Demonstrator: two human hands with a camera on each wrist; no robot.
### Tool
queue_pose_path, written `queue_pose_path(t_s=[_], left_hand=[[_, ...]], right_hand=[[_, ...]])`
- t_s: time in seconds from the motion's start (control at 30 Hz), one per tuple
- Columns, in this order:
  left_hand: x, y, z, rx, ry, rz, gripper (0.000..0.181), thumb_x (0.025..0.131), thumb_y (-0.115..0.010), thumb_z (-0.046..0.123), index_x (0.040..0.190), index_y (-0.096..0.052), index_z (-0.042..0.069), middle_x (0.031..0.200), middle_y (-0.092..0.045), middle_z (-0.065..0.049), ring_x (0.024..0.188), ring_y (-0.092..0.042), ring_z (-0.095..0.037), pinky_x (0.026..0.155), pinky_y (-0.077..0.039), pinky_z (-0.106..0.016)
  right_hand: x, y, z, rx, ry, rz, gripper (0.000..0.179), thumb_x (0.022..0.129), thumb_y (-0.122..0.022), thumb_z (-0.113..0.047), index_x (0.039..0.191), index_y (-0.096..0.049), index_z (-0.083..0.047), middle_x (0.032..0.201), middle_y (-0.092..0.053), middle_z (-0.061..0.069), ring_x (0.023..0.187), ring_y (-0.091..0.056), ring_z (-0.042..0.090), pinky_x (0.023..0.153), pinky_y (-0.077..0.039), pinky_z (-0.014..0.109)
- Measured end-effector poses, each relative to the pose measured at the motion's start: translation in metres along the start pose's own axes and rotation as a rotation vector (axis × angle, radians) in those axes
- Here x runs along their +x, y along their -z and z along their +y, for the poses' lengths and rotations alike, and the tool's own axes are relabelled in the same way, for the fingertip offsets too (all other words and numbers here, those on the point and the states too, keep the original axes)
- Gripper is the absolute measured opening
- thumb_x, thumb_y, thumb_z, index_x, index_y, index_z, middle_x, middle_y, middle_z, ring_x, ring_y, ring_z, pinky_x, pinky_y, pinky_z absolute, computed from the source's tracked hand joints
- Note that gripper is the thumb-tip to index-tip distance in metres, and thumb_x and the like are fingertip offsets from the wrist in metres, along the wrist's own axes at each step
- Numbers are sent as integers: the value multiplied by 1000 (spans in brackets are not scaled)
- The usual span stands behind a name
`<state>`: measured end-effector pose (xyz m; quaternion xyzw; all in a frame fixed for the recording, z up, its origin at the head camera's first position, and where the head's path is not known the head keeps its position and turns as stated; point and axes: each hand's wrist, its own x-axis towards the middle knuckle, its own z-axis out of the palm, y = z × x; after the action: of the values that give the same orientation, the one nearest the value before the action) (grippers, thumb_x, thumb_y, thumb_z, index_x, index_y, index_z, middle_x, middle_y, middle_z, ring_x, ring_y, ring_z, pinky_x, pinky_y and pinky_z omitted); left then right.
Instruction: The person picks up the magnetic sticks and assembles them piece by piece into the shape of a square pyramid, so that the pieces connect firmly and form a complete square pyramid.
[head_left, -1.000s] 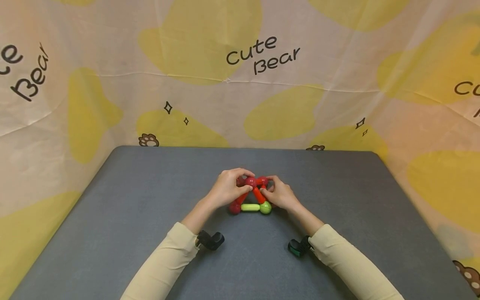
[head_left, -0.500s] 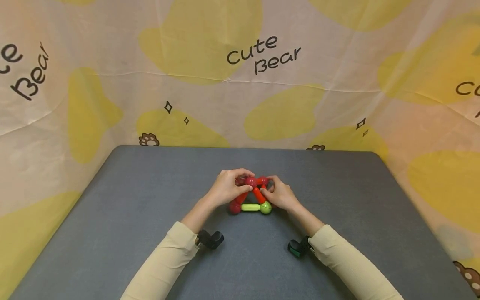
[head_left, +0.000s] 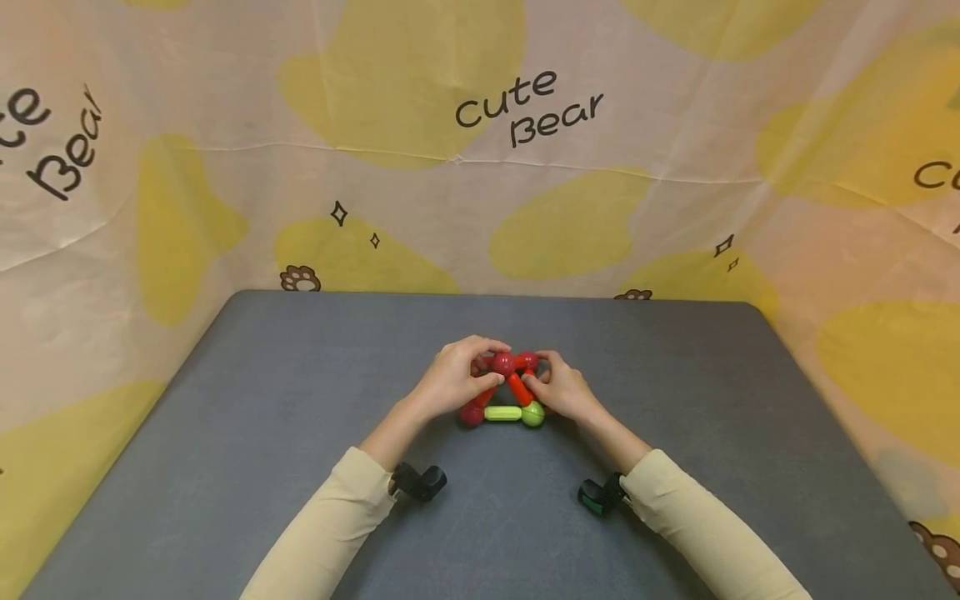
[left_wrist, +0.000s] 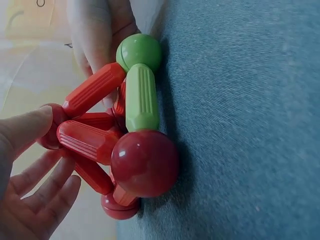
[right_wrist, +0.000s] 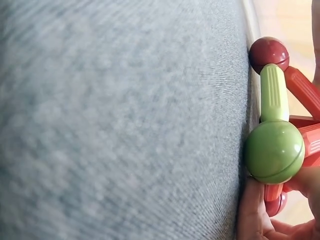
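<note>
A frame of toy building rods and balls stands on the table. Its front edge is a light green rod [head_left: 503, 413] between a dark red ball [head_left: 472, 414] and a green ball [head_left: 533, 414]. Sloping red rods [left_wrist: 95, 90] rise to a raised dark red ball [head_left: 503, 363], which my left hand [head_left: 453, 377] pinches between thumb and fingers. At the right side, my right hand [head_left: 564, 390] holds the frame behind the green ball, its thumb near a sloping red rod and a finger at the far red ball [head_left: 528, 361]. Palms hide part of the frame.
The grey table [head_left: 495, 533] has a raised-looking rounded far edge, close to a printed cloth wall [head_left: 558, 225]. A black wrist camera is strapped on each forearm, left camera [head_left: 422, 482] and right camera [head_left: 598, 495], both low over the table.
Hands and frame keep nearly the same pose. The whole head view has shifted by only a few pixels.
</note>
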<state>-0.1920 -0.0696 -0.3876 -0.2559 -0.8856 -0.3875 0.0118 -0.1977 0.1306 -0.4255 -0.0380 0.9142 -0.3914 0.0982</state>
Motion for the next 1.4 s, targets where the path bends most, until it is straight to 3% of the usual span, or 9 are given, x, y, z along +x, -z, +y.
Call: queue_pose_path(t_s=[0.2,0.4,0.63,0.77,0.97,1.4], left_hand=[[-10,3,-4,16,17,27,40,79,-72,18,117,-61,15,106,-61,-2,84,-59,-20,68,-49,-31],[-28,8,-13,94,71,46,42,79,-71,24,118,-60,11,110,-62,-6,89,-59,-24,72,-47,-33],[-45,7,-24,160,79,-8,52,77,-73,28,122,-57,7,121,-58,-7,107,-58,-24,89,-46,-42],[-50,5,-28,212,75,-41,58,77,-74,32,125,-56,7,125,-57,-7,116,-53,-24,95,-42,-45],[-52,0,-31,275,72,-82,60,77,-73,36,128,-55,10,126,-56,-5,117,-51,-24,94,-42,-48],[-41,-2,-37,299,72,-96,58,80,-71,33,130,-53,10,128,-54,-7,117,-51,-26,94,-42,-48]], right_hand=[[-5,3,3,-18,71,-18,58,89,-59,-23,136,-34,0,86,-64,8,56,-56,12,52,-44,26],[-14,10,10,-117,244,31,55,85,-63,-21,131,-43,1,104,-62,14,72,-57,15,64,-47,29],[-28,17,14,-141,361,-38,54,85,-66,-22,129,-47,0,116,-53,17,75,-56,10,65,-47,24],[-33,18,17,-177,434,-80,55,84,-67,-22,130,-47,0,117,-51,16,85,-59,16,71,-49,28],[-35,17,19,-197,493,-96,57,83,-68,-19,131,-46,0,123,-49,17,97,-59,25,79,-51,36],[-25,19,16,-259,514,-68,59,82,-68,-21,132,-46,1,124,-51,18,101,-57,25,85,-49,40]])
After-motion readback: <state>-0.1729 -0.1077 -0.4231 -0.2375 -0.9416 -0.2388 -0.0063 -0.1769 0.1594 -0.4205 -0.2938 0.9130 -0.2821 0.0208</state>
